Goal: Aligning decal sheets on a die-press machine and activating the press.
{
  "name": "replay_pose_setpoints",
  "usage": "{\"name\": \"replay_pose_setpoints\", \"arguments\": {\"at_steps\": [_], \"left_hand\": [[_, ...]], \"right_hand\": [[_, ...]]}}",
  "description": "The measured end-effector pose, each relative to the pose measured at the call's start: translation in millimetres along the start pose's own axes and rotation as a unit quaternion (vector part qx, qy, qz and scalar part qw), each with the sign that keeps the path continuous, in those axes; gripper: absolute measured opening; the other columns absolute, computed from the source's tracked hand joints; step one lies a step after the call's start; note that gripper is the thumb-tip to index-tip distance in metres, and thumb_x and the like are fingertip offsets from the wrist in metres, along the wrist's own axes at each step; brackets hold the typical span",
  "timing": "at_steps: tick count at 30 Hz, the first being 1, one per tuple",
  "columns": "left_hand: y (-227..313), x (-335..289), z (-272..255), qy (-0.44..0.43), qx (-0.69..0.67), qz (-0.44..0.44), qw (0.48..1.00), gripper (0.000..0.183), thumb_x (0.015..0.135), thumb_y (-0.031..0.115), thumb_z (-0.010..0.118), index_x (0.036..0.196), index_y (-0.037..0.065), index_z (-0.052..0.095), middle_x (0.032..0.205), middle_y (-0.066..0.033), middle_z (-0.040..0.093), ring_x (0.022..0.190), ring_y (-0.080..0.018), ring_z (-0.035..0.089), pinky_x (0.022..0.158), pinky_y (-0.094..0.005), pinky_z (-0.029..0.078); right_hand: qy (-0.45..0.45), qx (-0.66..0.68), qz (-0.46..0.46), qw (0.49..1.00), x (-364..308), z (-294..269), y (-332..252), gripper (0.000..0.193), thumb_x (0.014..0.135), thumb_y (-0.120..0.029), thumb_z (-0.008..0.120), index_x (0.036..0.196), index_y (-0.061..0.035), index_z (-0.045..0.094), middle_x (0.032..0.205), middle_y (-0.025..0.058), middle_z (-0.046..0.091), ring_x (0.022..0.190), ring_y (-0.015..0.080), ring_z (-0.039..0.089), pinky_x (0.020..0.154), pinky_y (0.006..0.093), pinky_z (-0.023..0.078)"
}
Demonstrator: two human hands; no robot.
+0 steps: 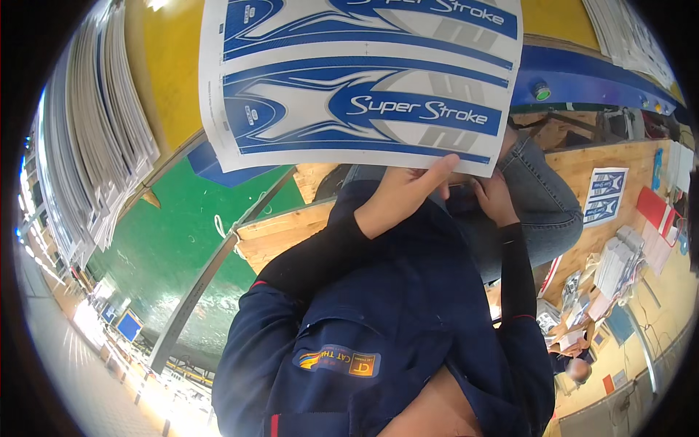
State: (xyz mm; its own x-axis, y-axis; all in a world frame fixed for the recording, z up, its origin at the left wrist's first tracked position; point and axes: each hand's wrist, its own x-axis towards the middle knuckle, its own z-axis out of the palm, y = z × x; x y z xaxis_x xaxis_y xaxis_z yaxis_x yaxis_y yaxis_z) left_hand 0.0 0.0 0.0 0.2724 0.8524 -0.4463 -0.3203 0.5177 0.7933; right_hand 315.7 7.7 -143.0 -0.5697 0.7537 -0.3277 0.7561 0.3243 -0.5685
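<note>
A large white sheet printed with blue and grey graphics (pixel 298 109) fills the upper middle of the head view. My left hand (pixel 408 193) grips its lower edge, with the thumb lying on the printed face and the other fingers mostly hidden below. Close to the sheet's lower right corner is my right hand (pixel 499 200). Its fingers are bent and partly covered by the sheet, so what they hold cannot be made out. The far part of the sheet runs out of view at the top.
Tall stacks of sheets (pixel 109 138) stand at the left on a yellow surface (pixel 171 65). A blue machine edge with a green button (pixel 541 91) lies right of the sheet. Another printed sheet (pixel 606 197) rests on a wooden board at right. Someone else (pixel 579 368) is farther off.
</note>
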Motion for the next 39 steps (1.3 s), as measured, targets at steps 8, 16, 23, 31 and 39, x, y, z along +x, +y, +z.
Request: {"name": "replay_pose_setpoints", "arguments": {"at_steps": [8, 16, 23, 31, 39], "left_hand": [[-21, 14, 21, 0.068, -0.100, 0.097, 0.988, 0.027, 0.106, 0.021, 0.061, 0.123, 0.001, 0.064, 0.110, -0.0101, 0.072, 0.093, -0.0158, 0.070, 0.078, -0.0263, 0.051], [-20, 11, 14, 0.028, -0.001, 0.144, 0.989, 0.026, 0.104, 0.018, 0.062, 0.122, 0.000, 0.066, 0.109, -0.0098, 0.072, 0.097, -0.0179, 0.068, 0.085, -0.0303, 0.052], [-19, 13, 17, 0.048, 0.080, 0.177, 0.980, 0.022, 0.104, 0.011, 0.062, 0.122, -0.001, 0.066, 0.105, -0.0087, 0.073, 0.095, -0.0151, 0.069, 0.081, -0.0253, 0.053], [-21, 16, 17, 0.039, 0.095, 0.167, 0.981, 0.022, 0.102, 0.015, 0.064, 0.118, 0.001, 0.068, 0.101, -0.0080, 0.075, 0.093, -0.0176, 0.071, 0.081, -0.0282, 0.054], [-25, 16, 22, 0.083, 0.109, 0.245, 0.960, 0.026, 0.101, 0.022, 0.067, 0.118, 0.003, 0.070, 0.104, -0.0092, 0.075, 0.095, -0.0227, 0.070, 0.084, -0.0310, 0.053]], "right_hand": [[0.005, 0.007, -0.001, 1.000, 3, -4, -3, 0.031, 0.097, -0.023, 0.055, 0.118, -0.0025, 0.066, 0.126, 0.0196, 0.064, 0.123, 0.0411, 0.055, 0.114, 0.0527, 0.035], [-0.002, 0.037, 0.022, 0.999, 4, -3, -6, 0.033, 0.098, -0.026, 0.055, 0.117, -0.0008, 0.066, 0.124, 0.0221, 0.064, 0.122, 0.0425, 0.055, 0.112, 0.0535, 0.036], [-0.007, 0.028, 0.028, 0.999, 3, 0, -2, 0.032, 0.097, -0.025, 0.058, 0.116, -0.0007, 0.068, 0.121, 0.0239, 0.065, 0.121, 0.0444, 0.056, 0.112, 0.0544, 0.036], [0.014, 0.041, 0.022, 0.999, 6, 0, -9, 0.032, 0.095, -0.024, 0.058, 0.117, -0.0030, 0.069, 0.118, 0.0238, 0.068, 0.118, 0.0447, 0.058, 0.107, 0.0543, 0.039], [-0.022, 0.030, 0.036, 0.999, 0, 12, 13, 0.039, 0.102, -0.030, 0.052, 0.118, 0.0023, 0.067, 0.120, 0.0267, 0.068, 0.117, 0.0487, 0.058, 0.104, 0.0543, 0.040]]}}
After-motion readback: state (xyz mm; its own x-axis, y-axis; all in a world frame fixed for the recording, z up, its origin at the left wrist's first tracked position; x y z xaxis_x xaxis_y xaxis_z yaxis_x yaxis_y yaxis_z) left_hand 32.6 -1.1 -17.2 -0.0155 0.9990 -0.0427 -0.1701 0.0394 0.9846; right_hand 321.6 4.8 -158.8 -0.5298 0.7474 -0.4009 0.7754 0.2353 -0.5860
